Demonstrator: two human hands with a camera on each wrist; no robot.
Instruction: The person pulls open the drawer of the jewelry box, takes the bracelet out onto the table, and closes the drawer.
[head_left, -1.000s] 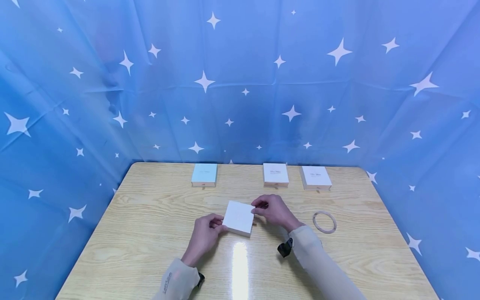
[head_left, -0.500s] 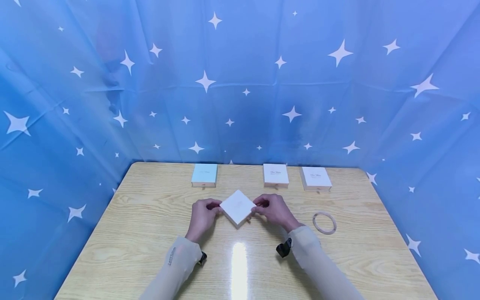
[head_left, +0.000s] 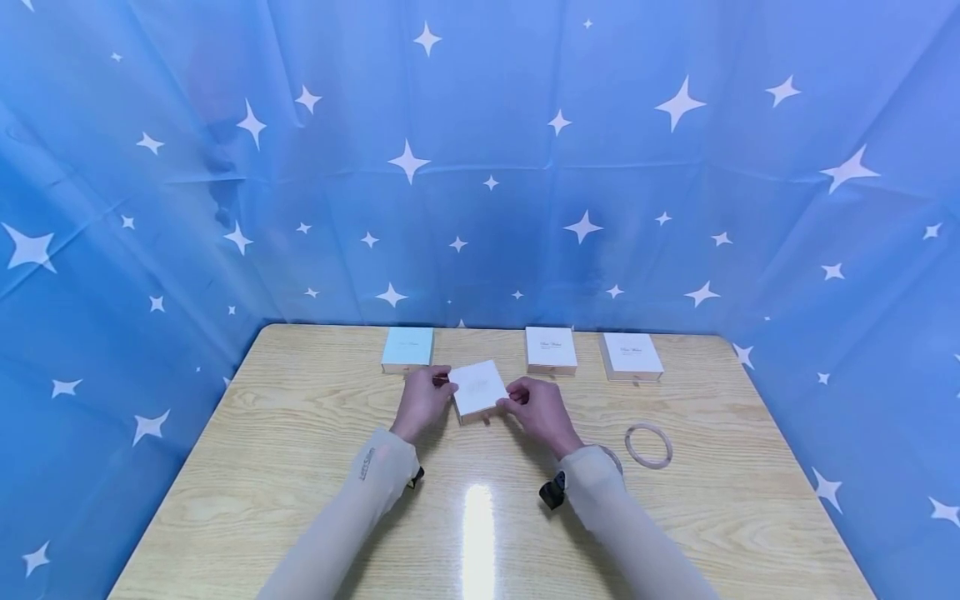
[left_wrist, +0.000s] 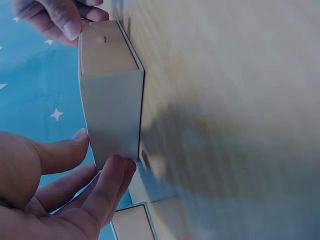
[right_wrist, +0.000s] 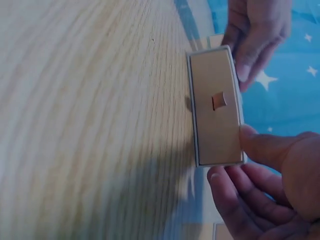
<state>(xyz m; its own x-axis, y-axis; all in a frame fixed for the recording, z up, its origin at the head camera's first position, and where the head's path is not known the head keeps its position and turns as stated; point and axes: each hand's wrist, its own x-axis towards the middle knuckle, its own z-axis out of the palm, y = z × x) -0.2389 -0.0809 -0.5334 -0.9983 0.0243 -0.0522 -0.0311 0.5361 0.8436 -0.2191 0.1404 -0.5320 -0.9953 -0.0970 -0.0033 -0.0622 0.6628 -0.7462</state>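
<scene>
A small white square drawer box (head_left: 477,385) is held between both hands, turned slightly, close over the table. Its tan drawer front with a short pull tab (right_wrist: 219,101) faces the person. My left hand (head_left: 422,403) grips the box's left side, thumb near the top edge and fingertips at the lower edge, as the left wrist view shows. At the front right corner my right hand (head_left: 545,414) pinches it between thumb and fingers. The drawer looks pushed in; the inside of the box is hidden.
A light blue box (head_left: 408,346) stands at the back, left of the held one. Two white boxes, one in the middle (head_left: 551,347) and one farther right (head_left: 632,354), line the far edge. A pale ring (head_left: 648,446) lies right of the right sleeve, with another curved rim (head_left: 613,457) partly behind it.
The box has turned clockwise, bringing its tab from the right side to the front. Both hands have shifted it away from the person, toward the far edge.
</scene>
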